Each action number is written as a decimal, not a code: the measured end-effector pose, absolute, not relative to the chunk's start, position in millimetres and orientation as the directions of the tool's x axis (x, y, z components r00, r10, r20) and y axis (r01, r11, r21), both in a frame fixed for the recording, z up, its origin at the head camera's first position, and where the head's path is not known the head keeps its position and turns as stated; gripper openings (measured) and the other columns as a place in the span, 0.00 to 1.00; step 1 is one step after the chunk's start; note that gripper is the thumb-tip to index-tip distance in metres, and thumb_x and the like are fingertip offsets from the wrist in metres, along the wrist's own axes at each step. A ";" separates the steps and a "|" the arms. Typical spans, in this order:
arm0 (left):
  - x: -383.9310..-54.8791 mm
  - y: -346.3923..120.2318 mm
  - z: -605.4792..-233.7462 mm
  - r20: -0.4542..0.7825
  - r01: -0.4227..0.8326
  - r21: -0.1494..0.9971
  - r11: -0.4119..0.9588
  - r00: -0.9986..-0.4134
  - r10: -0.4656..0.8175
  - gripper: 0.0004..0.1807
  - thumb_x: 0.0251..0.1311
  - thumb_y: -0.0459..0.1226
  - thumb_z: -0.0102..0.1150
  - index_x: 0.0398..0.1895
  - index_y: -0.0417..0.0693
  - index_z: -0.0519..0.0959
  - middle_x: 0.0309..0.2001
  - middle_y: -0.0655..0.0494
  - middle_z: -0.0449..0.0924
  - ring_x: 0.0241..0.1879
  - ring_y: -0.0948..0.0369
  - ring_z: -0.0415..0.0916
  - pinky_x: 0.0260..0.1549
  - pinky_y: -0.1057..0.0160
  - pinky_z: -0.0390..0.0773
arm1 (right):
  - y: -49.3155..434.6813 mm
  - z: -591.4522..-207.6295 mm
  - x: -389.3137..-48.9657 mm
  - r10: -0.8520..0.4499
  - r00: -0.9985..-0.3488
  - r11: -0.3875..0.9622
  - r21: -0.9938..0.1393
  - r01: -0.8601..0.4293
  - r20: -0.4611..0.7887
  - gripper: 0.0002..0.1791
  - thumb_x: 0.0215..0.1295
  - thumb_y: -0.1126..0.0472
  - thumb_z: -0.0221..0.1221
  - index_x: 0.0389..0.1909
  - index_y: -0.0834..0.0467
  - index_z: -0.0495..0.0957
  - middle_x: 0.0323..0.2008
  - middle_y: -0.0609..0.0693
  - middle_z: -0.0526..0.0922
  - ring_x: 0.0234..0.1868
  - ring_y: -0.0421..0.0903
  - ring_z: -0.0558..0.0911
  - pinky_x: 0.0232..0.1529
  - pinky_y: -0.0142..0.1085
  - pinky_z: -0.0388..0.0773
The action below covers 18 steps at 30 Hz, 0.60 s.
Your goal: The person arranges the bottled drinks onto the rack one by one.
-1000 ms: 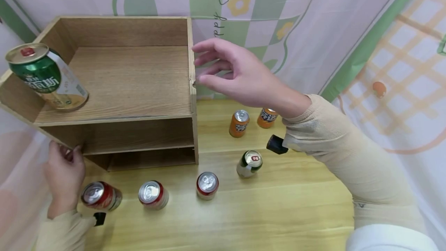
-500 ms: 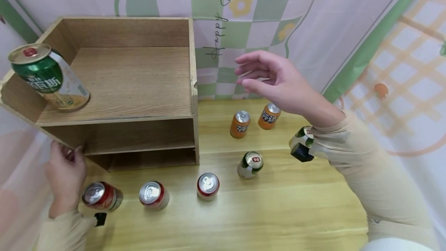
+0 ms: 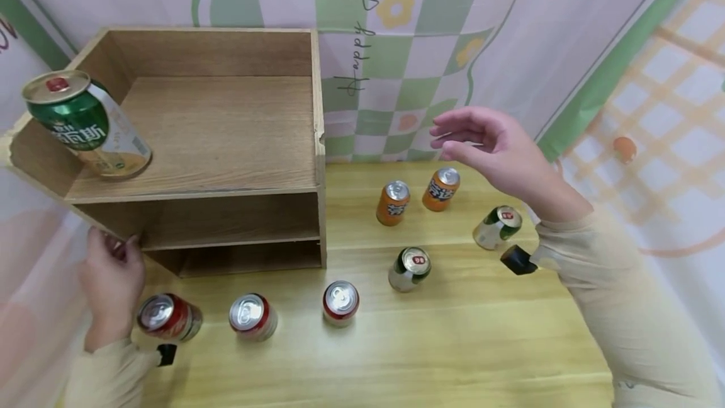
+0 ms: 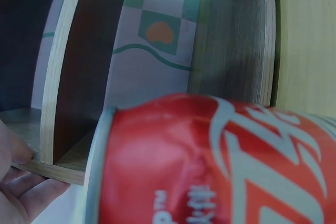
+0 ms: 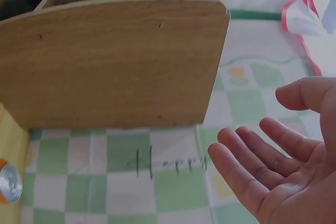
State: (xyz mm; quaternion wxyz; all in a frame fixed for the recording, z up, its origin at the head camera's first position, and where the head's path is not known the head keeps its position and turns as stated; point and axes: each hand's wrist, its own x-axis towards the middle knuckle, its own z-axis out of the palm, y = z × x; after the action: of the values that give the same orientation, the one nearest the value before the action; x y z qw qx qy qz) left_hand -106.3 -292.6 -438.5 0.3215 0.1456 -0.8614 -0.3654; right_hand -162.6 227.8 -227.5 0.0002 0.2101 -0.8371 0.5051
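A small wooden shelf unit (image 3: 226, 137) stands on the table at the left, its top tray and two lower compartments visible. My left hand (image 3: 113, 276) grips the front edge of its left side panel, thumb inside and fingers outside in the left wrist view. On the top tray, at the left, a tall green-and-white can (image 3: 85, 124) stands upright. My right hand (image 3: 498, 150) hovers in the air to the right of the shelf, fingers loosely bent and holding nothing. Below and left of it are two orange soda cans (image 3: 441, 189) (image 3: 393, 204).
Three red cola cans (image 3: 170, 318) (image 3: 253, 318) (image 3: 341, 304) line the table (image 3: 453, 345) before the shelf, the leftmost close to my left wrist. Two green-and-white cans (image 3: 409, 269) (image 3: 496, 228) stand further right. A patterned curtain (image 3: 396, 68) hangs behind.
My right hand has moved away from the shelf's right side, rightward and slightly down in the head view. The left hand keeps its grip on the side panel.
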 end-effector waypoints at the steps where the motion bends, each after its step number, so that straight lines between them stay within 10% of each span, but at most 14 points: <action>1: -106.1 -293.0 -439.0 0.448 -0.016 0.724 0.690 -0.750 -0.487 0.15 0.67 0.28 0.52 0.54 0.29 0.71 0.50 0.30 0.83 0.32 0.98 0.59 0.36 0.90 0.63 | 232.0 -230.2 -162.5 -0.341 -0.916 0.402 -0.848 -0.344 0.210 0.17 0.72 0.70 0.59 0.59 0.68 0.75 0.50 0.48 0.86 0.50 0.42 0.85 0.49 0.30 0.81; 18: -108.2 -294.9 -441.5 0.482 0.001 0.701 0.713 -0.738 -0.473 0.14 0.66 0.26 0.54 0.53 0.29 0.72 0.48 0.30 0.84 0.32 0.97 0.59 0.35 0.89 0.61 | 307.0 -286.2 -164.5 -0.120 -0.961 0.397 -0.875 -0.278 0.251 0.19 0.69 0.72 0.61 0.59 0.60 0.77 0.50 0.44 0.85 0.50 0.39 0.84 0.50 0.24 0.78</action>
State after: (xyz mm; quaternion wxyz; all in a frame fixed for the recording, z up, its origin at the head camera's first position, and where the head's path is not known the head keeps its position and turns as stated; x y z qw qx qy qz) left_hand -108.2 -294.9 -441.5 0.3353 0.1368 -0.8626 -0.3532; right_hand -164.5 307.0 -286.2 0.0737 0.1195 -0.8324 0.5361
